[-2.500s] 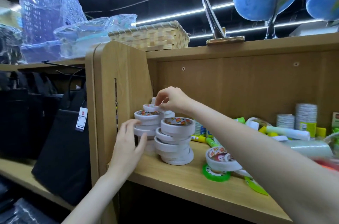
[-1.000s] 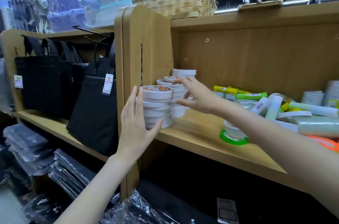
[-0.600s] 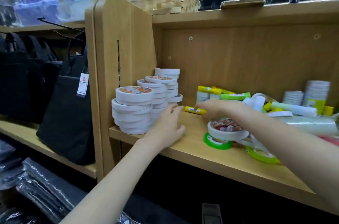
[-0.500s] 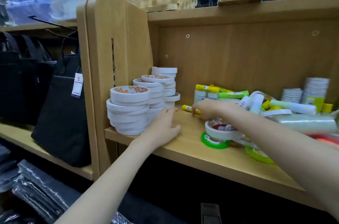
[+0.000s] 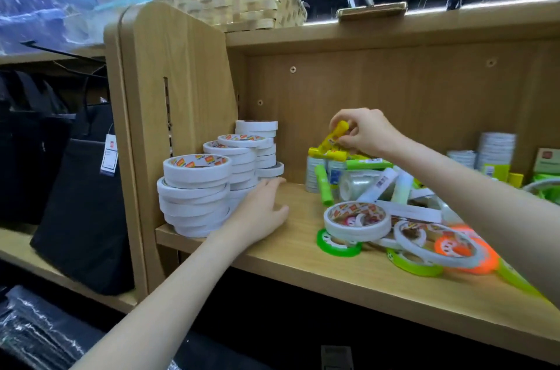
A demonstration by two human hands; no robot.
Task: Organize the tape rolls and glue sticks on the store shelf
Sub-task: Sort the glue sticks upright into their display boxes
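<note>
Pinching a yellow glue stick (image 5: pixel 335 135) in its curled fingers, the right hand (image 5: pixel 360 131) is holding it tilted above the pile of glue sticks (image 5: pixel 348 169) at the back of the shelf (image 5: pixel 348 272). The left hand (image 5: pixel 260 213) is lying on the shelf board with relaxed fingers, holding nothing, just beside the white tape stacks (image 5: pixel 209 188); it is possibly touching the front stack. Loose tape rolls (image 5: pixel 357 221), white, green and orange, are lying flat near the shelf's front edge.

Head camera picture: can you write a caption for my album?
Right hand lifts a yellow glue stick while the left hand rests beside the tape stacks.
</note>
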